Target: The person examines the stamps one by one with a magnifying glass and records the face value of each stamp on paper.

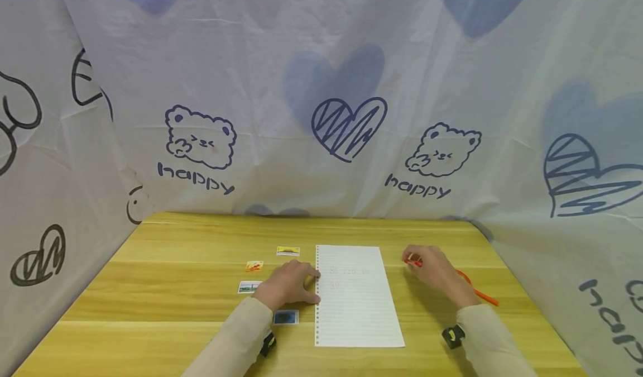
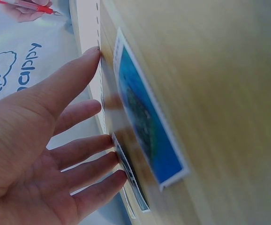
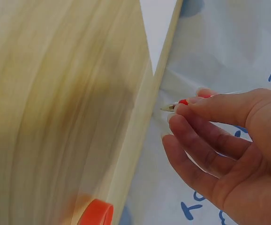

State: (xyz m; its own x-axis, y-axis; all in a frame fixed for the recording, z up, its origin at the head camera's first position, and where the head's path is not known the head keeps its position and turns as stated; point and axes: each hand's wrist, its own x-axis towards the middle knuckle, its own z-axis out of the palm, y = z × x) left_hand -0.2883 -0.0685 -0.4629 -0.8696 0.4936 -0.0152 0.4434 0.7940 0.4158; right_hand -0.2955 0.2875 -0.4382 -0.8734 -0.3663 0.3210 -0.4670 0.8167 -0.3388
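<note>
A lined sheet of loose-leaf paper [image 1: 359, 315] lies on the table with faint handwritten numbers near its top. At its punched left edge rests my left hand [image 1: 288, 285], thumb and fingers spread and fairly straight. A blue stamp [image 1: 286, 317] lies just below that hand, and a green landscape stamp [image 1: 248, 287] is beside it on the left. To the right of the sheet, my right hand [image 1: 432, 268] pinches a red pen [image 1: 414, 262] above the table. In the right wrist view, the pen's tip [image 3: 167, 108] points out past the fingertips.
Farther back lie a yellow stamp [image 1: 288, 251] and an orange-red stamp [image 1: 254, 266]. An orange thing with a curved rim and straight handle [image 1: 486, 297] lies at the right, partly hidden by my right forearm. A printed cloth [image 1: 271, 142] hangs behind the wooden table [image 1: 166, 338].
</note>
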